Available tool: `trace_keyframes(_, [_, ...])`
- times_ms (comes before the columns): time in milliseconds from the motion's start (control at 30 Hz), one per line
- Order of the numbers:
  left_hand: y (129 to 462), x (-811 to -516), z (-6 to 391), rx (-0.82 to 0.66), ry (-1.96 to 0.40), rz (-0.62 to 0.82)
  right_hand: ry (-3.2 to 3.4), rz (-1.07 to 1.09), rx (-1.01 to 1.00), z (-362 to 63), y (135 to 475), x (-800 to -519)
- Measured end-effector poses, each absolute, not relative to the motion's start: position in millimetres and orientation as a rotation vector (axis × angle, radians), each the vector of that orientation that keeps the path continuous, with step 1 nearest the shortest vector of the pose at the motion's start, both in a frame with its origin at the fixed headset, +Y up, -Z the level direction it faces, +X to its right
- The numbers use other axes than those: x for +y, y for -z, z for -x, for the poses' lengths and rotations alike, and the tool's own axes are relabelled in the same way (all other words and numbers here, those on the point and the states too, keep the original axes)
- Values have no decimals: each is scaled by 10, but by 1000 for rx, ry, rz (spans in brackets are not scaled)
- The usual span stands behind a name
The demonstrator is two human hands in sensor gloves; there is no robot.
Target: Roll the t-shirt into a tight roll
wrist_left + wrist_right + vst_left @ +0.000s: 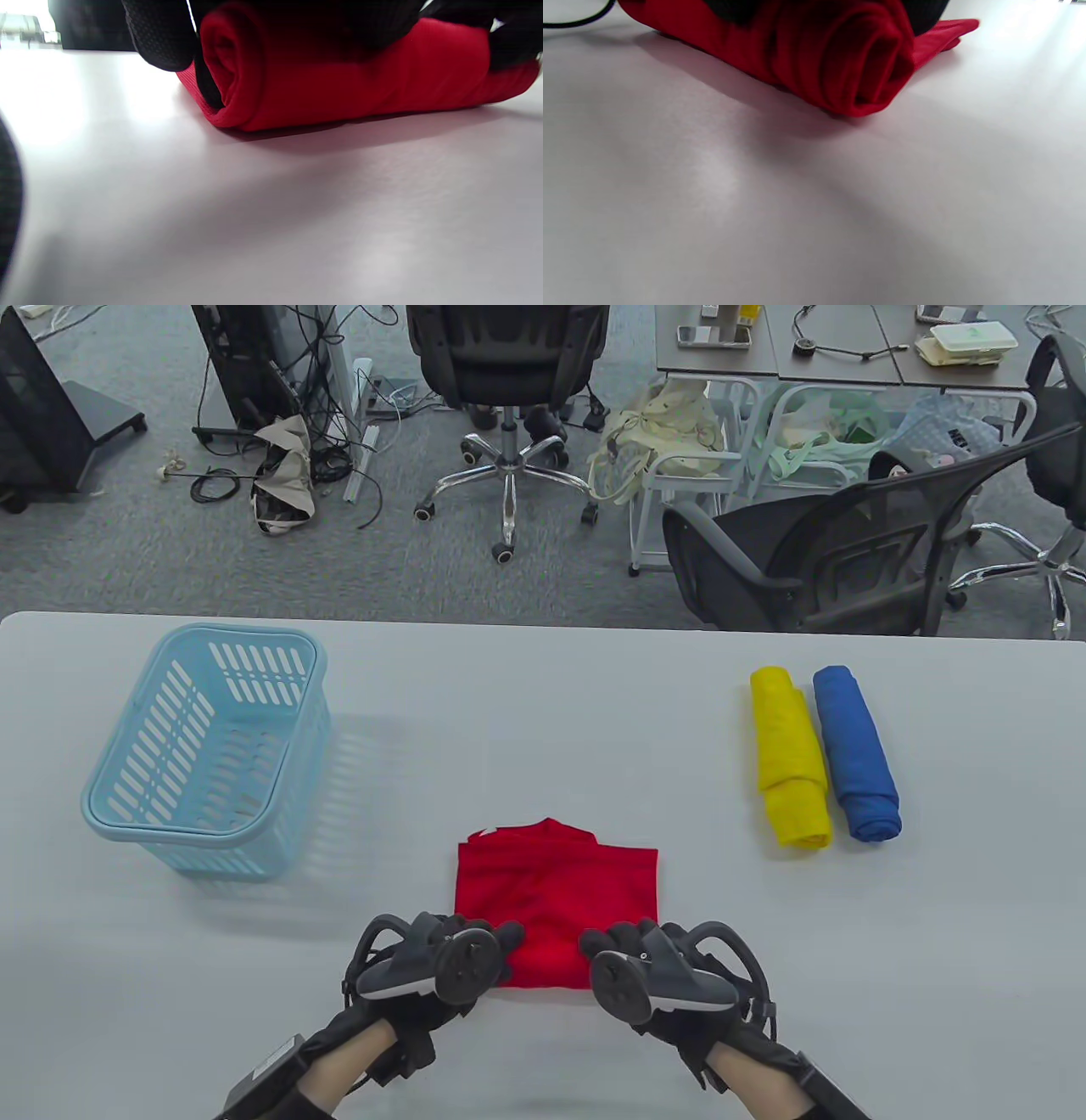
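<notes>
A red t-shirt (556, 882) lies folded into a strip on the white table (543, 712), its near end wound into a roll. My left hand (502, 943) grips the roll's left end and my right hand (604, 943) grips its right end, fingers curled over the top. The left wrist view shows the spiral of the roll's end (229, 63) under black gloved fingers (161, 38). In the right wrist view the other spiral end (874, 63) shows, with the flat unrolled part (946, 29) lying beyond it. The trackers hide most of both hands in the table view.
An empty light blue plastic basket (204, 755) stands at the table's left. A yellow rolled shirt (789, 759) and a blue rolled shirt (855, 755) lie side by side at the right. Office chairs stand beyond the table's far edge.
</notes>
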State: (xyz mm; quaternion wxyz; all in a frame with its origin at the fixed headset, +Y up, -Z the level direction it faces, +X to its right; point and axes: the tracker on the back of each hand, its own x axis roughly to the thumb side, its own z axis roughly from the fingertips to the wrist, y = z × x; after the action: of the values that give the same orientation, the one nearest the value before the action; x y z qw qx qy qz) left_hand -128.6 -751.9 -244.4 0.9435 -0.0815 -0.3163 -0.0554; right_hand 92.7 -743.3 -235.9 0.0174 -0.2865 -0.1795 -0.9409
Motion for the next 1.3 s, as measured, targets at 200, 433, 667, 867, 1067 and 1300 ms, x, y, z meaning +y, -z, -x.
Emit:
trace_keyframes(200, [2316, -7589, 1082, -693, 467, 12, 3074, 960, -795, -1058, 2441, -7463])
trace_keyframes(433, [2428, -7519, 1181, -698, 93, 186, 2990, 841, -513, -1064, 2364, -7365])
trace_keyframes(667, [2607, -7539, 1386, -591, -195, 333, 2884, 845, -504, -963, 2334, -7473])
trace_keyframes(867, [2428, -7545, 1254, -638, 146, 143, 2990, 866, -638, -1012, 2432, -7477])
trace_keyframes(1067, [2388, -7581, 1152, -647, 333, 57, 3104, 933, -813, -1096, 2474, -7498])
trace_keyframes(1300, [2558, -7552, 1289, -613, -6, 233, 2991, 805, -473, -1022, 2366, -7381])
